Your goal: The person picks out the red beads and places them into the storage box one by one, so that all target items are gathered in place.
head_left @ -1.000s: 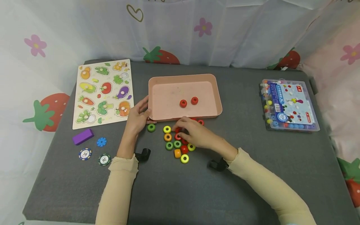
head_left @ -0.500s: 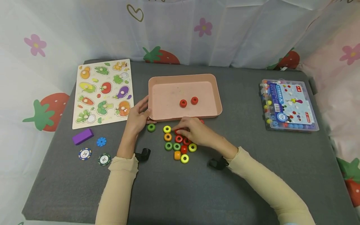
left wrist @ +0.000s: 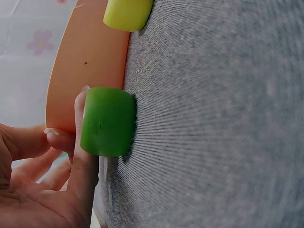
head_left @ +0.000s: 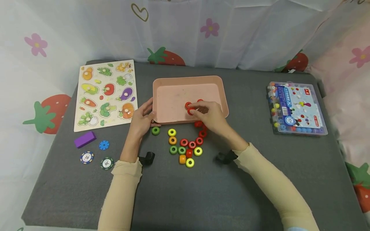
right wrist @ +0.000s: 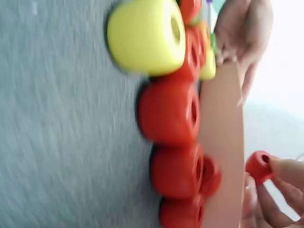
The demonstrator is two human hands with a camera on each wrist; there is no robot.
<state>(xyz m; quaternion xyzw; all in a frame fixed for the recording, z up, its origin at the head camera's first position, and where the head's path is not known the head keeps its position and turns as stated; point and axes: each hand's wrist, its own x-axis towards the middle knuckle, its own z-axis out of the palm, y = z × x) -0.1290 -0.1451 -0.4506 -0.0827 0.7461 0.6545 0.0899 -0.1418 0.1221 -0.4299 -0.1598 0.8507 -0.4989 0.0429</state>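
Pinching a red bead (right wrist: pixel 256 167) at its tips, the right grip (head_left: pixel 214 118) overhangs the tray (head_left: pixel 170 99).

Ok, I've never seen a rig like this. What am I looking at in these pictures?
There's no machine: a person works with two bare hands. The wide picture comes from a head-worn camera; the two close ones come from wrist cameras. The left hand grips the pink tray at its near left corner. The right hand pinches a red bead over or in it. Red, yellow, green and orange beads lie on the grey table before the tray; a vegetable board, purple block and three chips lie left, a clear box right.
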